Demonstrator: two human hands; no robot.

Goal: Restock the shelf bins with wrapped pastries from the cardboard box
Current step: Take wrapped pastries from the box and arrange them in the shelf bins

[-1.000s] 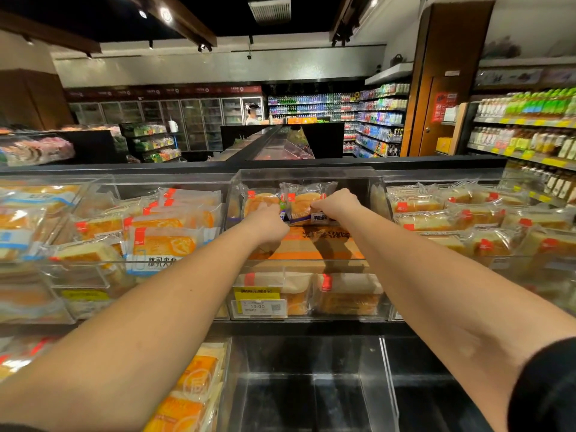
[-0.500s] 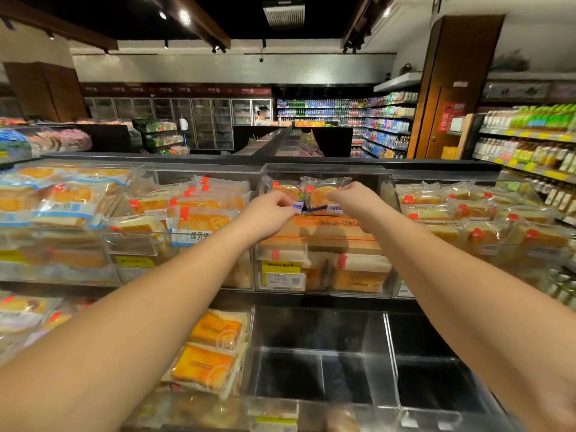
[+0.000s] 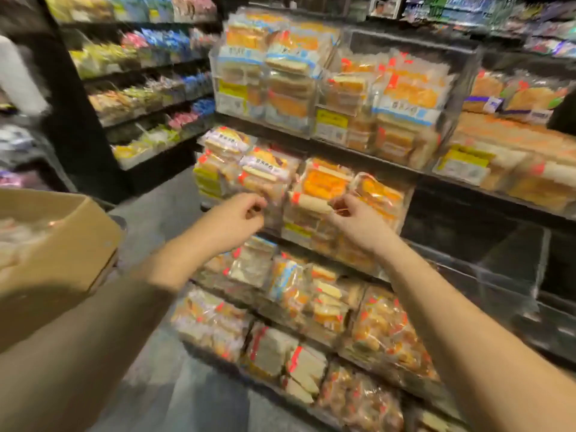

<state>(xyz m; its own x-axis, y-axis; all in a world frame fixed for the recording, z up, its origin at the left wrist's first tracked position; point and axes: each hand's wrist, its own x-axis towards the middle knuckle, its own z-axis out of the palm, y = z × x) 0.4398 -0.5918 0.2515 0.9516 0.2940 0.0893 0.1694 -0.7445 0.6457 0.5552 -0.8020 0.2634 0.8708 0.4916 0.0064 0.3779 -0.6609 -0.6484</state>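
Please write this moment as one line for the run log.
left hand: empty, fingers curled | right hand: empty, fingers curled | cardboard box: at left | shelf bins: mostly full | image: blurred

A food shop: tiered dark shelves carry clear bins packed with wrapped pastries, yellow price labels stuck on the bin fronts, and another aisle shelf of coloured packets stands to the left.
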